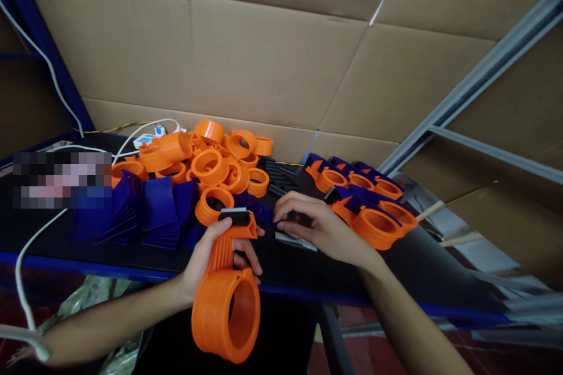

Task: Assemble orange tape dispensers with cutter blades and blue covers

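Observation:
My left hand (211,258) is closed around the handle of an orange plastic tape dispenser (226,310) with a large ring end hanging toward me and a black roller and toothed blade at its top. My right hand (314,225) rests on the black table (88,249), fingers bent and pinching a small dark blue part (264,214) beside the dispenser's top. A flat grey metal strip (294,240) lies under that hand.
A heap of orange rings (211,158) sits behind, with stacked dark blue plastic pieces (149,208) to its left. Several assembled orange-and-blue dispensers (369,199) lie at the right. Black rods (279,179) lie mid-table. White cables (26,258) trail left. Cardboard walls stand behind.

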The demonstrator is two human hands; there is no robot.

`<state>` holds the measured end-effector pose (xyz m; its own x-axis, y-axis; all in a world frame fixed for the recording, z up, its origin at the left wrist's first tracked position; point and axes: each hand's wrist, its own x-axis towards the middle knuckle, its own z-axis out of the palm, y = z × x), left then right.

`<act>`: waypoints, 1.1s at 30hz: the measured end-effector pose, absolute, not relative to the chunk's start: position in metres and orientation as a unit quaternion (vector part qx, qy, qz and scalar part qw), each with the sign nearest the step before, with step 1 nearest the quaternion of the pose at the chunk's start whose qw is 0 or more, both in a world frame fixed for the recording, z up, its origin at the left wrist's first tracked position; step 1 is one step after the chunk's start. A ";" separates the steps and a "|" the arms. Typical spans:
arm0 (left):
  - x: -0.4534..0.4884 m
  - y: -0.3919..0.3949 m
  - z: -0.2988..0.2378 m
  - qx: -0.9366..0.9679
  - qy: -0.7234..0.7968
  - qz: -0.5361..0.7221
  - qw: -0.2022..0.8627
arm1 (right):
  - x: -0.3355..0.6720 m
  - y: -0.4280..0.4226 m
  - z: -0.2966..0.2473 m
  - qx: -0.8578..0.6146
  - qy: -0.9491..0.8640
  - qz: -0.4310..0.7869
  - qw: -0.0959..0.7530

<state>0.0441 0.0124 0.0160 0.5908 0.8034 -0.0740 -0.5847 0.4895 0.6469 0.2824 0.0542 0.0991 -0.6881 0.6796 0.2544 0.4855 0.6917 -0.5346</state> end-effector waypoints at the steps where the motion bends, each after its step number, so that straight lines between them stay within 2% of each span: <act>1: 0.044 0.012 0.018 0.289 0.199 0.416 0.839 | 0.282 0.049 0.101 -0.330 -0.890 0.211 0.233; 17: 0.050 0.007 0.026 0.282 0.301 0.414 0.812 | 0.270 0.008 0.106 -0.343 -0.909 0.142 0.188; 21: 0.049 0.009 0.025 0.280 0.284 0.419 0.816 | 0.261 0.009 0.097 -0.309 -0.900 0.149 0.269; 26: 0.045 0.015 0.015 0.247 0.229 0.359 0.870 | 0.247 0.020 0.062 -0.321 -0.842 0.184 0.393; 33: 0.043 0.017 0.009 0.275 0.188 0.350 0.875 | 0.242 0.019 0.044 -0.337 -0.811 0.193 0.437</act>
<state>0.0433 0.0172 0.0093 0.6836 0.7170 -0.1367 -0.5099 0.6030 0.6135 0.2422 0.0195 0.0441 -0.3914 0.7153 0.5789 0.3782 0.6985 -0.6075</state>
